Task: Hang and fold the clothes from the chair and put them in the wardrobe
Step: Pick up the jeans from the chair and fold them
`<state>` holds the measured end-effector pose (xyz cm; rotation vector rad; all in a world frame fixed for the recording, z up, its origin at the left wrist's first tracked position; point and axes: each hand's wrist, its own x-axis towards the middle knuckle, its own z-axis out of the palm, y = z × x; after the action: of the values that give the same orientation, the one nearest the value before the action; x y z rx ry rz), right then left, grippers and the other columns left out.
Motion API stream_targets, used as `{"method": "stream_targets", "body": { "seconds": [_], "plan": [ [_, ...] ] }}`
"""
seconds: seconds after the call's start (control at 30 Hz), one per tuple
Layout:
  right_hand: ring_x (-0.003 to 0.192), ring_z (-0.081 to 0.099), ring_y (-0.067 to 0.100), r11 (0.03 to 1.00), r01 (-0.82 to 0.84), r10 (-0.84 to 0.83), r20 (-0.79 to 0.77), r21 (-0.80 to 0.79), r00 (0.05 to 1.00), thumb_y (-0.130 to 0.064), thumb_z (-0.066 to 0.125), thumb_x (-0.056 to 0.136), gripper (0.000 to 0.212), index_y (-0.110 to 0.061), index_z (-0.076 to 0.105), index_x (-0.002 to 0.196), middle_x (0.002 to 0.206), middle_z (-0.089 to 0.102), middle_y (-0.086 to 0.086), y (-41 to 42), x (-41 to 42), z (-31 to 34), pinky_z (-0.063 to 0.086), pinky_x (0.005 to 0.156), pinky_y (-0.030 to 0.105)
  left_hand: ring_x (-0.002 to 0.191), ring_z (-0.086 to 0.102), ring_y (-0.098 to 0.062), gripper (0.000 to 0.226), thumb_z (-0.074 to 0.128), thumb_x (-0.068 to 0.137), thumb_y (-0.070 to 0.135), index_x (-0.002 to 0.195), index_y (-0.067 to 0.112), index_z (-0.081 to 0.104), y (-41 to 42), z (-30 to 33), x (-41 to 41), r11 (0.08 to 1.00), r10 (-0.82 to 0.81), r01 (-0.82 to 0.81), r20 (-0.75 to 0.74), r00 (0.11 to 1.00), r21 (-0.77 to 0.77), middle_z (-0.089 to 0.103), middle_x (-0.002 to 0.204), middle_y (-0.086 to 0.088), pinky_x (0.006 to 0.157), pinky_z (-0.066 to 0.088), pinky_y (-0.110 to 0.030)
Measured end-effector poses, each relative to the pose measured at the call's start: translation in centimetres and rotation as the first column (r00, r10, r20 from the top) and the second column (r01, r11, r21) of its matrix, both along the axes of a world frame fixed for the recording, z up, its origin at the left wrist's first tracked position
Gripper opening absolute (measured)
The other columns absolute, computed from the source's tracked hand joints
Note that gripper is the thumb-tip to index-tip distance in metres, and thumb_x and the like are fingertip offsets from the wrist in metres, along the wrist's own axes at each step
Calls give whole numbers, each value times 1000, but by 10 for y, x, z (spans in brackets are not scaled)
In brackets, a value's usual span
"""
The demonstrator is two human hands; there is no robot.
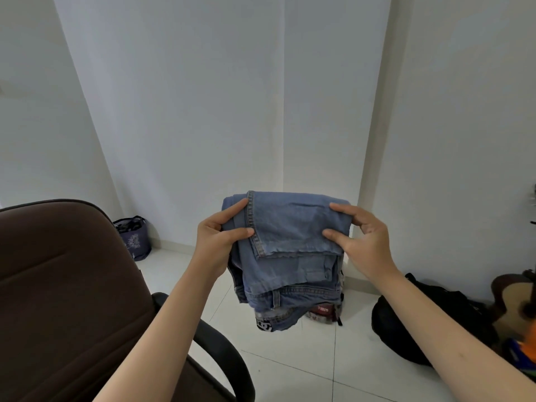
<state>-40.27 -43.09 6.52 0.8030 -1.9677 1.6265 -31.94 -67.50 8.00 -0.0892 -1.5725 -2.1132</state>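
A pair of blue jeans (290, 256), folded into a thick bundle, hangs in the air at chest height in front of me. My left hand (217, 242) grips its left edge, thumb on top and fingers behind the cloth. My right hand (362, 242) pinches the right edge the same way. The waistband and a patched part hang at the bottom of the bundle. The brown chair (66, 285) stands at my lower left with no clothes visible on the part I see. No wardrobe is in view.
A black chair armrest (220, 352) juts out below my left forearm. On the white tiled floor are a purple bag (135, 239) in the corner, a black bag (429, 320) at right, a guitar (516, 300) at the far right, and a backpack (322, 311) behind the jeans.
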Motion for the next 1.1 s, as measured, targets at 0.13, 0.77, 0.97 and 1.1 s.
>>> {"method": "stream_targets", "body": {
  "seconds": [0.13, 0.77, 0.97, 1.1],
  "plan": [
    [123, 49, 13, 984, 173, -170, -91, 33, 981, -36, 82, 62, 52, -61, 59, 101, 118, 56, -8, 9, 23, 1, 40, 102, 53, 93, 69, -15, 54, 65, 64, -24, 89, 22, 78, -5, 13, 7, 994, -103, 104, 17, 995, -32, 74, 98, 0, 74, 56, -24],
    [86, 70, 11, 984, -12, -12, -135, -177, 991, 7, 80, 67, 51, -36, 72, 94, 95, 72, -13, 38, 121, 20, 55, 71, 20, 76, 70, -11, 35, 69, 61, -9, 78, 21, 76, 25, 17, 51, 976, -215, 214, 25, 976, 47, 74, 81, 7, 65, 58, -25],
    [79, 70, 8, 954, 81, -120, -120, -289, 986, 12, 77, 68, 39, -19, 69, 89, 85, 73, -14, 57, 179, 26, 55, 66, 18, 85, 68, -15, 32, 73, 70, -9, 90, 16, 72, 41, 33, 88, 941, -175, 173, 21, 984, -290, 72, 93, -1, 70, 57, -24],
    [75, 70, 5, 930, 187, -219, -69, -317, 973, 12, 75, 70, 38, -20, 69, 89, 80, 73, -14, 80, 233, 16, 54, 65, 15, 93, 66, -23, 27, 73, 78, 8, 103, 17, 65, 70, 19, 122, 848, -216, 271, 170, 962, -455, 68, 104, -4, 72, 58, -29]
  ]
}}
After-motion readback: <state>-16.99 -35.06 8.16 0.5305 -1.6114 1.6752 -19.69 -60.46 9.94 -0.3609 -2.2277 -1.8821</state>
